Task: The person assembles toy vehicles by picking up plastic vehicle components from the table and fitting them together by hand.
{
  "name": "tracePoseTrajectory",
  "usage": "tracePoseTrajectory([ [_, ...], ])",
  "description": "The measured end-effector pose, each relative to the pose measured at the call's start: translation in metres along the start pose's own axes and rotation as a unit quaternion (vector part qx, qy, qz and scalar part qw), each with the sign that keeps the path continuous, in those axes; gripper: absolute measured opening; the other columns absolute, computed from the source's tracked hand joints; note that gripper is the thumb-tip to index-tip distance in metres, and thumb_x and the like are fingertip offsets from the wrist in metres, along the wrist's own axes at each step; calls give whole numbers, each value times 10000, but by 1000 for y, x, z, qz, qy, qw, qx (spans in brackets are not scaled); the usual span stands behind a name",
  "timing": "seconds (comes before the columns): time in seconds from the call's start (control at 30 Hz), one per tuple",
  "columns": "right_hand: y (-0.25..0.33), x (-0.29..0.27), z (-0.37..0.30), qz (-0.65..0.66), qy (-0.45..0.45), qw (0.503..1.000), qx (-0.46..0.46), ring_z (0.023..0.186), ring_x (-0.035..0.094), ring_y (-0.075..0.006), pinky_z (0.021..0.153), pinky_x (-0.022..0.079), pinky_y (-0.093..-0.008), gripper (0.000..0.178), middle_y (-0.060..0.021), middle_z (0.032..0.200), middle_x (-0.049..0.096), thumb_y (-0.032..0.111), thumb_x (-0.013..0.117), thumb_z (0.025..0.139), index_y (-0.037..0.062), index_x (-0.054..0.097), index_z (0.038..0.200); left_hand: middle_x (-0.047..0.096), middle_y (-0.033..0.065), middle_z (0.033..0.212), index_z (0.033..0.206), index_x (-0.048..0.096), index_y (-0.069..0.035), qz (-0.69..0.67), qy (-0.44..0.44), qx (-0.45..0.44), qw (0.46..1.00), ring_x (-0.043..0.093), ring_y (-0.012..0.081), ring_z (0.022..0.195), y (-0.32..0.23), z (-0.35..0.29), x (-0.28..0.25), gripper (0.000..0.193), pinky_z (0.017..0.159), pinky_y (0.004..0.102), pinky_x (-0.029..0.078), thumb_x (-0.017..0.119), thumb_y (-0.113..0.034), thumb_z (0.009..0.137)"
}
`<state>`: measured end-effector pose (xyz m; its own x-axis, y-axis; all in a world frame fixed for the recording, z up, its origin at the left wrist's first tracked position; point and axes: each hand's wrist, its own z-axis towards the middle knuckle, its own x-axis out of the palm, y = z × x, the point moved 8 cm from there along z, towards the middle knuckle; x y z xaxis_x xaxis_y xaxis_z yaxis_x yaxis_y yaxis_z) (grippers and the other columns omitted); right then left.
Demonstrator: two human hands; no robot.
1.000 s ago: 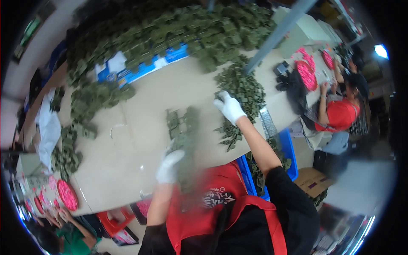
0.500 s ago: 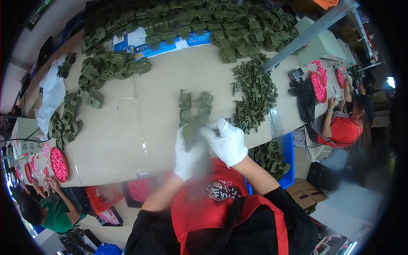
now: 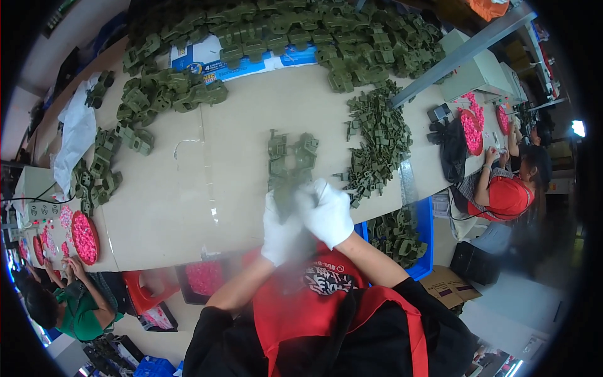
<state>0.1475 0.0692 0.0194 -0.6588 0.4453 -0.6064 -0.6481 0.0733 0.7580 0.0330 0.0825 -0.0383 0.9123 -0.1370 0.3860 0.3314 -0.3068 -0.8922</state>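
Observation:
Both of my hands wear white gloves and meet just above the near edge of the table. My left hand (image 3: 281, 229) is closed round an olive-green plastic part (image 3: 286, 196), which is blurred and partly hidden by the gloves. Against its right side presses my right hand (image 3: 328, 212), its fingers curled together. Whether these fingers pinch a smaller piece cannot be made out. Just beyond the hands lie two green moulded plastic parts, a narrow one (image 3: 277, 157) on the left and a bulkier one (image 3: 306, 151) on the right.
A heap of small green pieces (image 3: 377, 138) lies to the right. Larger green vehicle-like bodies (image 3: 270, 31) crowd the far side. A metal post (image 3: 465, 53) slants across the right. A blue crate (image 3: 424, 251) holds green parts below the table. Co-workers sit at both sides near red trays (image 3: 85, 237).
My right hand has shifted slightly left and down, closer against my left hand. The green part between them is more covered. The whole view has moved a little.

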Motion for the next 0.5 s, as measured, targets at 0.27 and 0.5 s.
tracePoseTrajectory([
  [0.27,-39,10,3,60,75,985,142,711,647,-119,647,518,-295,117,-113,778,685,73,699,791,10,640,871,573,16,961,1115,502,-68,-41,-13,-73,996,545,98,825,7,5,-3,368,720,231,470,561,24,764],
  [0.5,-197,15,85,-75,170,947,263,885,671,-210,814,515,-332,446,-106,988,704,369,731,783,19,657,1050,623,63,1003,1237,483,-44,-116,85,-205,968,628,190,846,65,15,-14,517,766,333,533,635,-4,745],
])
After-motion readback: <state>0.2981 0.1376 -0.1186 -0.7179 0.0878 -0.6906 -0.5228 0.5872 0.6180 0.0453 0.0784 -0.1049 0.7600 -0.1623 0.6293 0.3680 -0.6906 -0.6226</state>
